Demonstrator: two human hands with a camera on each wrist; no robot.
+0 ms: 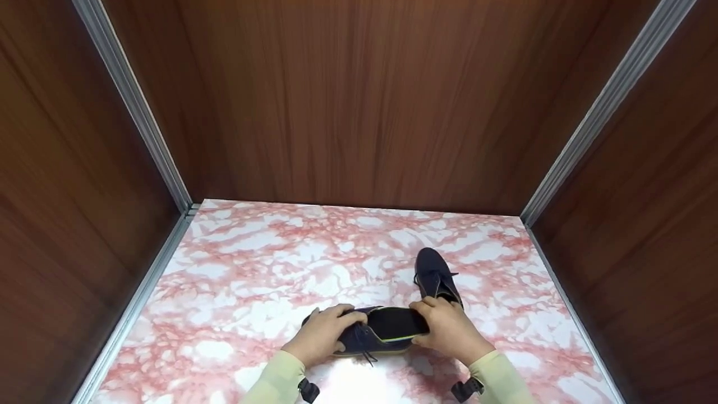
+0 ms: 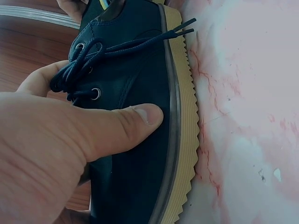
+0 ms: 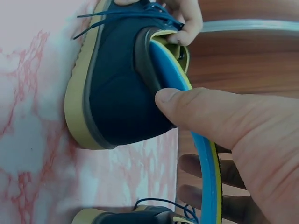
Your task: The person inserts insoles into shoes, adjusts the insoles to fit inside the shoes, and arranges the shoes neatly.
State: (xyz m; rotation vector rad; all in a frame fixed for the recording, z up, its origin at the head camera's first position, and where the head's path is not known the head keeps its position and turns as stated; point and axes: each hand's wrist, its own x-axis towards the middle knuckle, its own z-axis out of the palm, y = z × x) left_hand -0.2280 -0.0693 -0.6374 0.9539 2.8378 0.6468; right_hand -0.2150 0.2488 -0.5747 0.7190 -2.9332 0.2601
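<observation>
A dark navy lace-up shoe (image 1: pixel 387 347) lies sideways near the front of the floor, toe to the left. My left hand (image 1: pixel 320 334) grips its front part, the thumb pressed on the side of the upper below the laces in the left wrist view. Out of the shoe's opening rises an insole (image 3: pixel 206 168), black on top with a blue underside and yellow edge. My right hand (image 1: pixel 449 331) pinches the insole near its heel end, thumb on the blue side at the shoe's collar and fingers behind. The insole's front end is hidden inside the shoe.
The matching navy shoe (image 1: pixel 431 266) stands just beyond my right hand, toe pointing away. Beneath everything is a red-and-white marbled surface (image 1: pixel 252 269). Brown wood-grain panels (image 1: pixel 348 112) with metal corner rails (image 1: pixel 134 101) enclose it at the back and both sides.
</observation>
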